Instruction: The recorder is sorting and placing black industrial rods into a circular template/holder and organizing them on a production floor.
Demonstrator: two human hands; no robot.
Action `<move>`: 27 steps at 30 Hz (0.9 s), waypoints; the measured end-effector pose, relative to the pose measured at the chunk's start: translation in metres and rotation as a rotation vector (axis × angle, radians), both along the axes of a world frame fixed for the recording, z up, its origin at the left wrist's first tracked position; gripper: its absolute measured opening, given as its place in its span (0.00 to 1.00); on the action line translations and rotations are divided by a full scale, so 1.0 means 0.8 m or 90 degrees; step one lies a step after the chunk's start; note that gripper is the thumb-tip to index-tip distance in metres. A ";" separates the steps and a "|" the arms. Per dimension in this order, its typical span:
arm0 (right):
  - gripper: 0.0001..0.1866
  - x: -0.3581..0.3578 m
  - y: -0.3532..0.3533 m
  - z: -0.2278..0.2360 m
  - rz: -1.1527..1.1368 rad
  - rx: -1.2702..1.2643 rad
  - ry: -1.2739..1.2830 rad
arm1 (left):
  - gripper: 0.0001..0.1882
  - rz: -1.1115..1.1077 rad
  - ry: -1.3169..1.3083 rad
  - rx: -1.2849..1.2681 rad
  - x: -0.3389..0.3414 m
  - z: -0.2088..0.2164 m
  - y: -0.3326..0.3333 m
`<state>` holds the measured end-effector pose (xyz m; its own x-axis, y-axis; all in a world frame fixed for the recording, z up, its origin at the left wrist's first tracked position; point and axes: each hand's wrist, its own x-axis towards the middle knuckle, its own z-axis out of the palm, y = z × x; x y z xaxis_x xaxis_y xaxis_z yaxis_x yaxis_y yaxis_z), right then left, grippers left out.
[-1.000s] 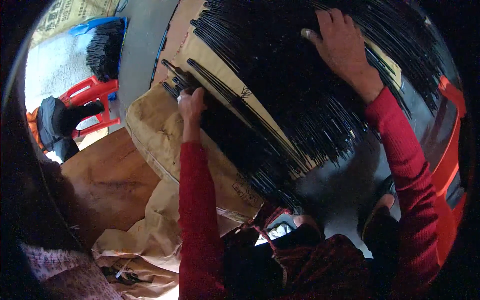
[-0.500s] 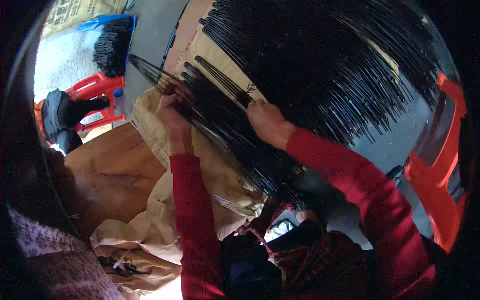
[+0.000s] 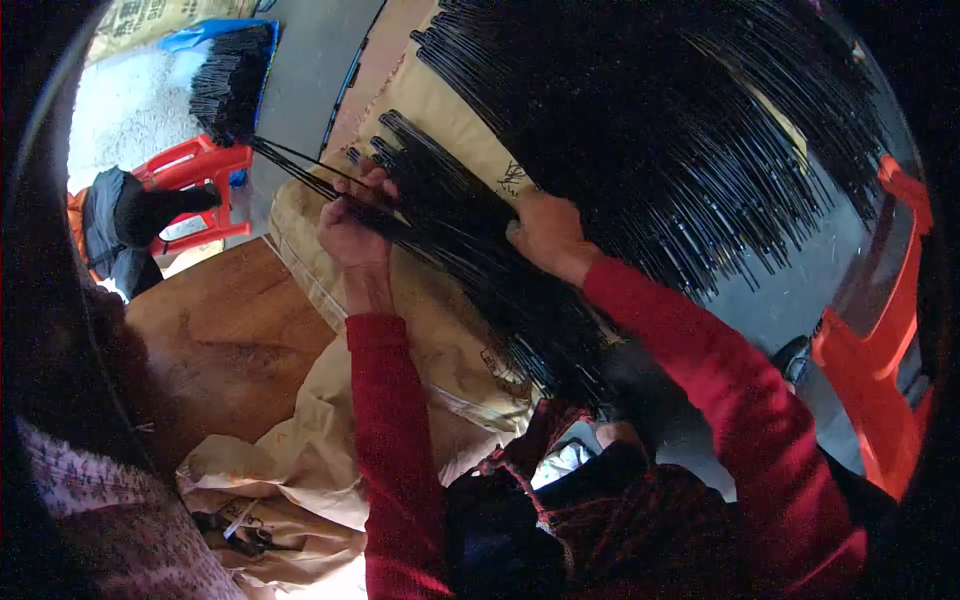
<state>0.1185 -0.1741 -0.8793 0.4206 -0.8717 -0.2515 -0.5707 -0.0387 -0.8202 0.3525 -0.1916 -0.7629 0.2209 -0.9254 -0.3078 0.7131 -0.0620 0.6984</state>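
Observation:
Several long, thin black rods (image 3: 290, 162) lie across my left hand (image 3: 352, 238), which is closed around them, with their ends sticking out to the upper left. Under and beside that hand runs a narrow pile of similar black rods (image 3: 455, 195), slanting down toward my lap. My right hand (image 3: 550, 235) is curled at the far edge of this narrow pile, gripping rods there; its fingertips are mostly hidden. Beyond it spreads a much larger heap of black rods (image 3: 640, 130). Tan sacking (image 3: 450, 100) shows between the two piles.
A red plastic stool (image 3: 870, 360) stands at the right, and another red stool (image 3: 190, 165) at the far left beside a dark cloth-like shape (image 3: 110, 225). Another stack of black rods (image 3: 232, 85) sits behind it. A brown board (image 3: 230, 330) and crumpled tan sacking (image 3: 290, 460) lie left of my arm.
The rods in my left hand have stopped blurring, and its fingers have loosened upward. The rods my right hand held over the tan gap now lie against the narrow pile.

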 end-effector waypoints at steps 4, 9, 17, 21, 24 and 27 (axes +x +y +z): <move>0.17 -0.018 -0.004 0.035 -0.095 0.048 -0.109 | 0.12 0.064 -0.040 0.042 0.003 -0.003 -0.002; 0.14 -0.032 -0.036 0.078 -0.146 0.090 -0.213 | 0.12 -0.038 0.082 0.072 0.006 -0.002 -0.009; 0.18 -0.047 -0.062 0.124 -0.099 0.284 -0.284 | 0.07 -0.073 -0.084 0.275 -0.078 0.009 -0.046; 0.21 -0.050 -0.049 0.121 -0.080 0.131 -0.139 | 0.16 -0.121 -0.104 0.239 -0.139 0.010 -0.056; 0.22 -0.071 -0.053 0.115 -0.070 0.170 -0.091 | 0.18 -0.085 -0.099 0.231 -0.164 0.011 -0.067; 0.26 -0.094 -0.055 0.122 -0.051 0.133 -0.065 | 0.17 -0.080 -0.120 0.236 -0.191 0.005 -0.074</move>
